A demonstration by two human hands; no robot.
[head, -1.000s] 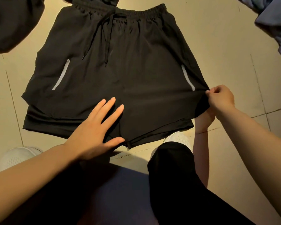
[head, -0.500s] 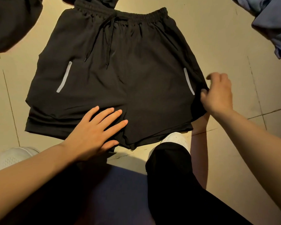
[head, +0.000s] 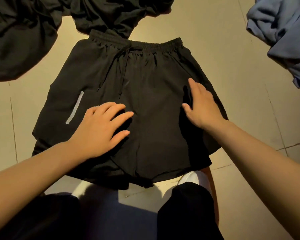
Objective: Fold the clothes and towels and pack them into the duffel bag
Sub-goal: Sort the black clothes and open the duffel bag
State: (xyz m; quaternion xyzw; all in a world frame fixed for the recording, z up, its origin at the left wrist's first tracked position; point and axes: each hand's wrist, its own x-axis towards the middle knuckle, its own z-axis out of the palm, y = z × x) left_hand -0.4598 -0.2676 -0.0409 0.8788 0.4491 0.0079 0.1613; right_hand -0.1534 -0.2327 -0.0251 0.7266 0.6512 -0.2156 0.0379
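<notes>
Black drawstring shorts (head: pixel 145 101) lie spread flat on the tiled floor, waistband away from me, a pale reflective stripe on the left leg. My left hand (head: pixel 100 129) rests flat on the left leg near the crotch, fingers spread. On the right leg my right hand (head: pixel 203 104) presses with straight fingers over the spot of the right stripe, which it hides. Neither hand holds cloth. No duffel bag is in view.
A heap of dark clothing (head: pixel 19 37) lies at the upper left and behind the waistband. A crumpled blue garment (head: pixel 284 32) sits at the upper right. My knees in dark trousers and a white shoe (head: pixel 192 177) are just below the shorts' hem.
My right hand let go of the shorts' right hem edge and moved inward onto the right leg, now flat. The left hand slid slightly up. The view shifted so the shorts sit lower in the frame.
</notes>
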